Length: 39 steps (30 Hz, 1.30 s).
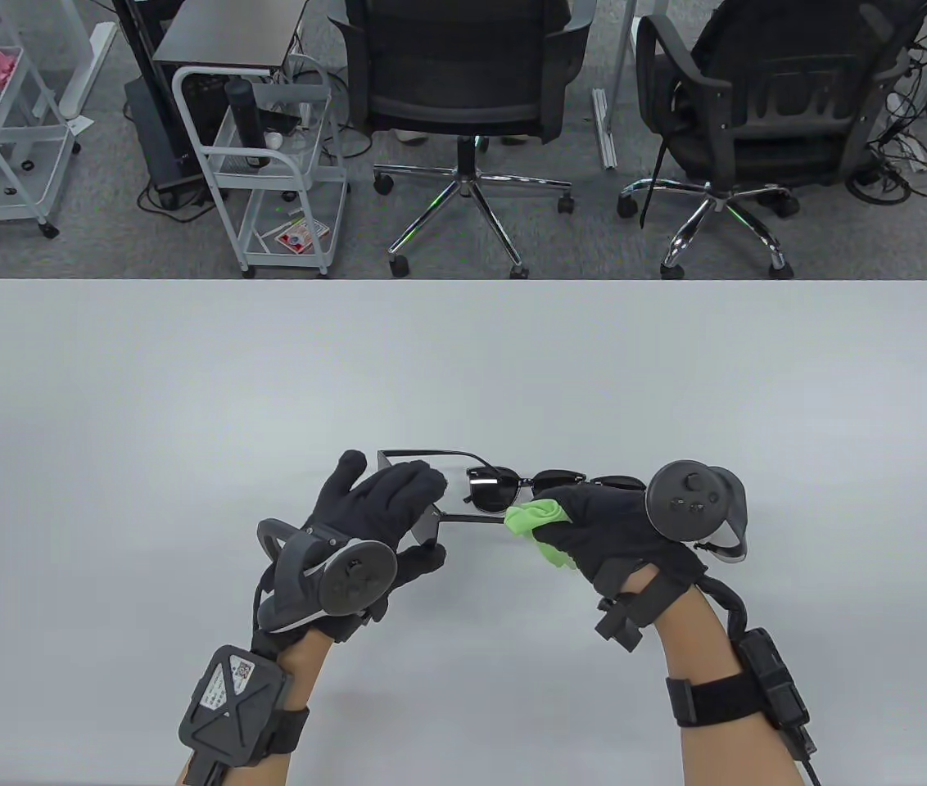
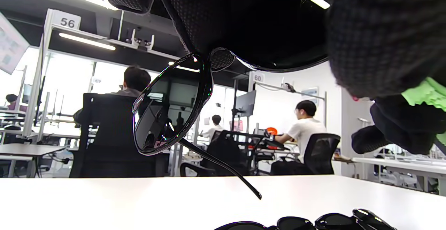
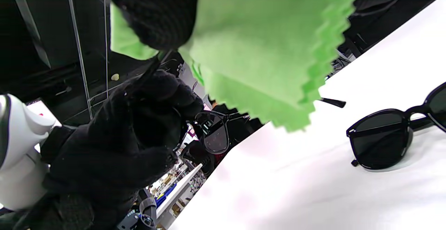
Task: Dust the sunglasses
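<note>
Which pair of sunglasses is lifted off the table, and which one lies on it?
The pair the left hand holds is lifted, arms unfolded. The other pair lies on the table.

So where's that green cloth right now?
In the table view, the green cloth is bunched in the right hand, right of centre, pressed against the sunglasses that the left hand holds.
</note>
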Motion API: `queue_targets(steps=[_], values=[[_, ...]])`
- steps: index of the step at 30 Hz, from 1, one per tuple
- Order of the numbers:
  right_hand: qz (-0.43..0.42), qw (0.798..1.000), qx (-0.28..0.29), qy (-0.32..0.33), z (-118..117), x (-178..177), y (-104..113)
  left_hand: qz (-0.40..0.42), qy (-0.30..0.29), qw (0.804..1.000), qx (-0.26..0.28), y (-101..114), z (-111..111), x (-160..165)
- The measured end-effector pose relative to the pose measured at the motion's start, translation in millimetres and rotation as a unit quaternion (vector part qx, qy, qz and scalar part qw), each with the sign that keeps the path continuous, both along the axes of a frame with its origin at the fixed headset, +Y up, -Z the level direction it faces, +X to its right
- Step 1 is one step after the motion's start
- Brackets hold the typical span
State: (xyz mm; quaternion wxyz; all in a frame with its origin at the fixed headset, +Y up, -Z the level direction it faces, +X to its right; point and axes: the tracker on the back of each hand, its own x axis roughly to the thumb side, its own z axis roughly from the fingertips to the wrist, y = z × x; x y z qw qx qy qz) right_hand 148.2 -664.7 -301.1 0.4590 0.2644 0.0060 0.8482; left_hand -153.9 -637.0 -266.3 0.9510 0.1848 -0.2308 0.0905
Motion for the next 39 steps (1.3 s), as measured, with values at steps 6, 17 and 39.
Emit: queue_targets(steps=[6,17,39], values=[[-0.026,0.999,-0.012,-0.025,1,3,-3,0.003,0.001,1.0,0.004,0,1,1],[0.028,0.999,0.021,0.04,11,-32,6,-0.088,-0.038,0.994,0.058,3,21,34],[0.016,1.0,0.013,0.01,5,-14,0,-0.049,0.003,0.998,0.028,0,6,13]])
